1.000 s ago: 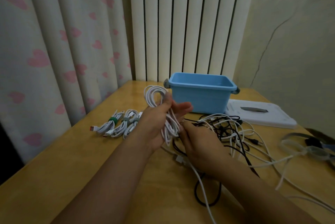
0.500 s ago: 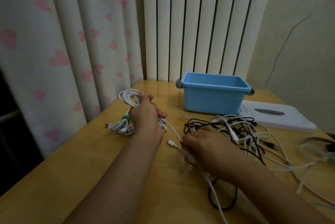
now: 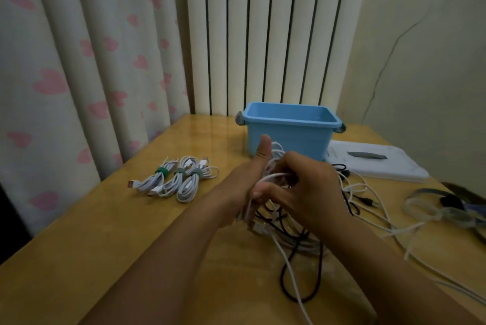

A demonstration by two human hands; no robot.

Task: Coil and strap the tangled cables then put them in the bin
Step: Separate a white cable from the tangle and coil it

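My left hand [image 3: 253, 176] holds a partly coiled white cable [image 3: 274, 164] above the table, thumb pointing up. My right hand [image 3: 309, 188] is right beside it, fingers curled round a strand of the same white cable. Below and to the right lies a tangle of white and black cables [image 3: 349, 193] on the wooden table [image 3: 105, 232]. The blue bin [image 3: 289, 128] stands just behind my hands; I see nothing inside it. Three white coiled cables with green straps [image 3: 176, 180] lie on the table to the left.
A flat white board [image 3: 376, 163] with a dark object on it lies right of the bin. Clear loops and a dark item [image 3: 447, 206] sit at the right edge. Curtains and a ribbed white wall panel stand behind the table.
My left hand carried the white coil from the left, near the strapped coils, back to the middle. My right hand rose off the tangle and met it at the coil.
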